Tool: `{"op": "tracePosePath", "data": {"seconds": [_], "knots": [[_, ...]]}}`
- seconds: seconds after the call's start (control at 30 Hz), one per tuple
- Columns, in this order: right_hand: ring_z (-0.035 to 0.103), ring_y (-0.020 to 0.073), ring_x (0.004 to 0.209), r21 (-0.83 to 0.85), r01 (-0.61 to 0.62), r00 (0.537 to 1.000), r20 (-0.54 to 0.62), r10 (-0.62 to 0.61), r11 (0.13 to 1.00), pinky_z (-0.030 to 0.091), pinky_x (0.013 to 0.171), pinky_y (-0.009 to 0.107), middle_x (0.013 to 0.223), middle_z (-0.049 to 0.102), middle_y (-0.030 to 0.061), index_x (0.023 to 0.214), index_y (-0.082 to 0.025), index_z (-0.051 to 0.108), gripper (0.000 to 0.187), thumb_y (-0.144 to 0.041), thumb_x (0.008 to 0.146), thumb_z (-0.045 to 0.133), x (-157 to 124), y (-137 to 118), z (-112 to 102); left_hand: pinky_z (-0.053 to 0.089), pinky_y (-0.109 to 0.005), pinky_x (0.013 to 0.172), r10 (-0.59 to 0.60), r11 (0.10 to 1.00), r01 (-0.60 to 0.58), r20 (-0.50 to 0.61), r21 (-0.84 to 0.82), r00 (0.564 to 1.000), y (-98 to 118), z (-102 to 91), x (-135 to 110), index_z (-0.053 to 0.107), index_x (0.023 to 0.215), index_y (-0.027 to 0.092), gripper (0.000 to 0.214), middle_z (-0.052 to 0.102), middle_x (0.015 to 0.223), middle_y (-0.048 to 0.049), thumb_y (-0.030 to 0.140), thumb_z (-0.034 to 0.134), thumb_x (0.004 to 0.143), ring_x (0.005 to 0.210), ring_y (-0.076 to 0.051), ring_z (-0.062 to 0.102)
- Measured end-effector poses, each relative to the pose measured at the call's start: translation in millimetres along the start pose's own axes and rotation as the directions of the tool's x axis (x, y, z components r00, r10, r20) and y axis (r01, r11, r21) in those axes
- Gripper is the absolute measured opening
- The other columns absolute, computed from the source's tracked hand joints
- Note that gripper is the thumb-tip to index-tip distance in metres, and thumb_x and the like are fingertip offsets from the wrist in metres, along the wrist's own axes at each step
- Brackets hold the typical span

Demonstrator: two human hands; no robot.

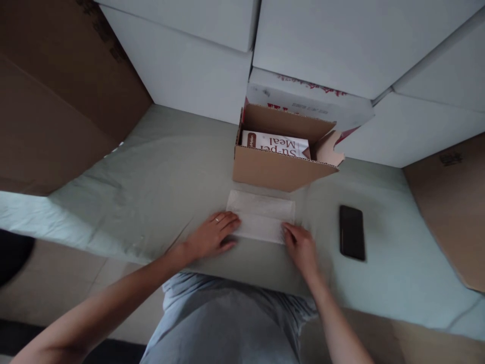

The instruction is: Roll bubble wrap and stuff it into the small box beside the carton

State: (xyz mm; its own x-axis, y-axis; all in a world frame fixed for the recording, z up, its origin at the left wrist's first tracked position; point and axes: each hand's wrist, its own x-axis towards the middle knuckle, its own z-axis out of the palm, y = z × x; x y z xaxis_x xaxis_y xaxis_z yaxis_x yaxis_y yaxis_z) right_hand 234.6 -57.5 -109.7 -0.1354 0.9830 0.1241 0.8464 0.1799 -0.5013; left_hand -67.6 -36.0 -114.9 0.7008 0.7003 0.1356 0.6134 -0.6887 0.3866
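Note:
A flat, whitish, see-through rectangular sheet (261,215) lies on the cloth-covered surface, with a crease or fold line across its middle. On its left edge rests my left hand (214,233), a ring on one finger, its fingers stretched out and lying flat. My right hand (300,246) pinches the sheet's right edge between thumb and curled fingers. Just beyond the sheet stands an open brown cardboard box (280,169), and inside it is a white carton (276,143) printed "Su-per Meal", upside down from my side.
To the right lies a black phone (352,232). Large brown cartons stand at the left (68,96) and right (450,202). White boxes (197,65) line the back, with a white and red printed box (306,98) behind the open one. The pale green cloth (170,156) is wrinkled.

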Motion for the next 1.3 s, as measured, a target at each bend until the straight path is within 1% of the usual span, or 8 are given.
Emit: {"op": "tracePosePath", "data": {"seconds": [0.17,0.33,0.47,0.6,0.73,0.87,1.07,1.3], "knots": [[0.059,0.0258,0.101,0.05,0.015,1.0,-0.025,-0.014,0.999,0.05,0.086,0.046,0.105,0.064,0.0129,0.11,-0.018,0.064,0.032,-0.038,0.086,0.053,-6,-6,-19,0.042,-0.042,0.1,0.005,0.999,-0.007,-0.064,-0.033,0.998,1,-0.1,1,0.054,0.119,0.017,0.032,0.059,0.12,-0.0112,0.02,0.041,0.09,0.118,-0.023,0.05],[0.027,0.031,0.136,-0.078,0.232,0.969,0.1,-0.224,0.97,0.033,0.105,0.056,0.142,0.04,0.0126,0.13,-0.021,0.049,0.054,-0.033,0.08,0.063,-22,-11,-18,0.041,-0.043,0.102,-0.01,0.994,-0.002,-0.111,-0.108,0.994,3,0.0,-3,0.056,0.114,0.016,0.029,0.057,0.124,-0.0119,0.02,0.046,0.087,0.121,-0.023,0.048],[0.047,0.0228,0.124,0.03,0.273,0.959,0.067,-0.275,0.961,0.039,0.103,0.051,0.126,0.058,0.0085,0.121,-0.024,0.056,0.038,-0.015,0.085,0.049,-27,-3,-9,0.039,-0.043,0.104,-0.031,0.985,0.018,-0.071,-0.173,0.997,1,-2.8,-6,0.052,0.12,0.017,0.036,0.058,0.125,-0.0102,0.015,0.047,0.084,0.122,-0.021,0.048],[0.059,0.021,0.108,0.248,0.122,0.992,-0.011,-0.123,0.961,0.047,0.094,0.046,0.109,0.066,0.0081,0.111,-0.023,0.061,0.028,-0.019,0.087,0.047,-24,4,-7,0.043,-0.039,0.099,-0.125,0.94,0.079,-0.12,-0.333,0.985,2,-12.3,-1,0.057,0.11,0.018,0.027,0.064,0.111,-0.0082,0.016,0.044,0.087,0.11,-0.019,0.055],[0.063,0.0199,0.095,0.351,-0.141,0.979,-0.088,0.183,0.926,0.052,0.081,0.038,0.106,0.066,0.0099,0.112,-0.021,0.059,0.029,-0.034,0.087,0.053,-15,3,-3,0.048,-0.036,0.087,-0.331,0.882,0.246,-0.156,-0.403,0.931,4,-15.3,11,0.061,0.098,0.016,0.02,0.065,0.092,-0.0079,0.024,0.045,0.089,0.096,-0.02,0.058],[0.061,0.0208,0.094,0.347,-0.228,0.946,-0.143,0.291,0.91,0.053,0.07,0.034,0.113,0.061,0.0126,0.131,-0.021,0.044,0.053,-0.041,0.084,0.056,-2,0,5,0.048,-0.032,0.072,-0.531,0.809,0.46,-0.12,-0.365,0.839,4,-12.6,25,0.061,0.095,0.014,0.024,0.062,0.081,-0.007,0.028,0.043,0.09,0.075,-0.018,0.058],[0.06,0.0223,0.088,0.096,-0.116,0.973,-0.189,0.133,0.989,0.049,0.079,0.041,0.103,0.065,0.0136,0.128,-0.015,0.049,0.044,-0.036,0.089,0.046,14,-2,13,0.045,-0.028,0.065,-0.664,0.728,0.623,-0.07,-0.286,0.744,7,-16.6,36,0.046,0.127,0.014,0.043,0.062,0.074,-0.0028,0.028,0.048,0.086,0.066,-0.016,0.058],[0.062,0.0245,0.091,-0.141,-0.026,0.997,-0.082,0.015,0.99,0.048,0.083,0.043,0.102,0.068,0.0141,0.115,-0.013,0.061,0.036,-0.03,0.091,0.041,24,-3,12,0.045,-0.028,0.067,-0.7,0.711,0.688,-0.06,-0.146,0.711,10,-18.7,41,0.045,0.129,0.014,0.044,0.066,0.077,-0.0053,0.029,0.048,0.087,0.072,-0.019,0.063]]}}
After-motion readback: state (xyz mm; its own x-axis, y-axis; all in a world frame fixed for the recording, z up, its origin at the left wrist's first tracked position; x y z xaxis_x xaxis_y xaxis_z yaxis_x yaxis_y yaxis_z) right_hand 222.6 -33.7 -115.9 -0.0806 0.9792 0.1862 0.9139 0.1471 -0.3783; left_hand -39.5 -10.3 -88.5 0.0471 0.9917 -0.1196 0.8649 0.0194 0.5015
